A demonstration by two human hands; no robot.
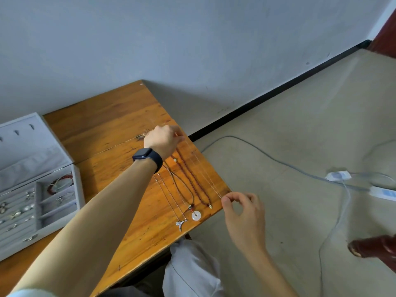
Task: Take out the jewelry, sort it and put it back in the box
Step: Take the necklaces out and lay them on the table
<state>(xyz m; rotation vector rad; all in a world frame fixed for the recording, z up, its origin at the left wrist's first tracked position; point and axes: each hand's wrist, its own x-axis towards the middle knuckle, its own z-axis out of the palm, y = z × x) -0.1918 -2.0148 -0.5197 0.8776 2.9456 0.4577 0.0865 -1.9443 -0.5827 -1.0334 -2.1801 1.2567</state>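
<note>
Silver chain [205, 176] stretched along tabletop's [111, 125] right edge: near end pinched by right hand [242, 213] at near-right corner, far end under left hand [162, 140], grip hidden. Likely to snap or slide off if overpulled.

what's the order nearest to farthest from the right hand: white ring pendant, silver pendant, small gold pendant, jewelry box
From the right hand, which pinches the thin chain:
1. small gold pendant, just left of it
2. white ring pendant, next leftward
3. silver pendant, further left
4. jewelry box, far left
</note>
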